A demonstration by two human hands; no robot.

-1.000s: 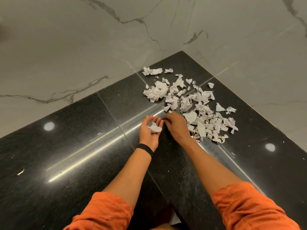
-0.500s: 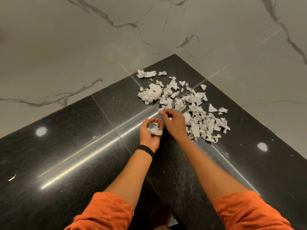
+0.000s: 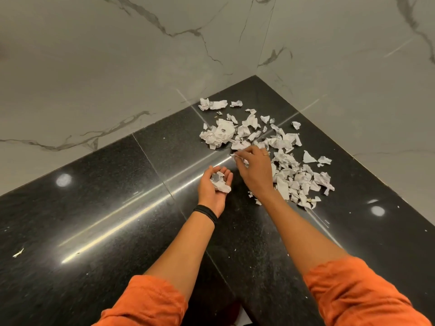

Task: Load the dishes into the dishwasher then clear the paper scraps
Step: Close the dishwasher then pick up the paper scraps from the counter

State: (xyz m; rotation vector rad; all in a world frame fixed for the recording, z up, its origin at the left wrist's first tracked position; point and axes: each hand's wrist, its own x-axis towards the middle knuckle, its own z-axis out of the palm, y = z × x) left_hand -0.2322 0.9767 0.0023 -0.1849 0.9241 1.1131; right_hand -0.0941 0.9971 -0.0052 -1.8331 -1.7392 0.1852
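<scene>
Black granite counter (image 3: 117, 208) is meeting marble walls (image 3: 117, 67); paper scraps (image 3: 286, 143) are lying piled toward the back corner. Left hand (image 3: 211, 191) is cupping palm-up, fingers curling round collected scraps (image 3: 220, 183). Right hand (image 3: 255, 170) is pinching one scrap (image 3: 236, 156) at the pile's near edge.

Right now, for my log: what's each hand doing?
Left hand: cupped, holding scraps.
Right hand: pinching a scrap.
</scene>
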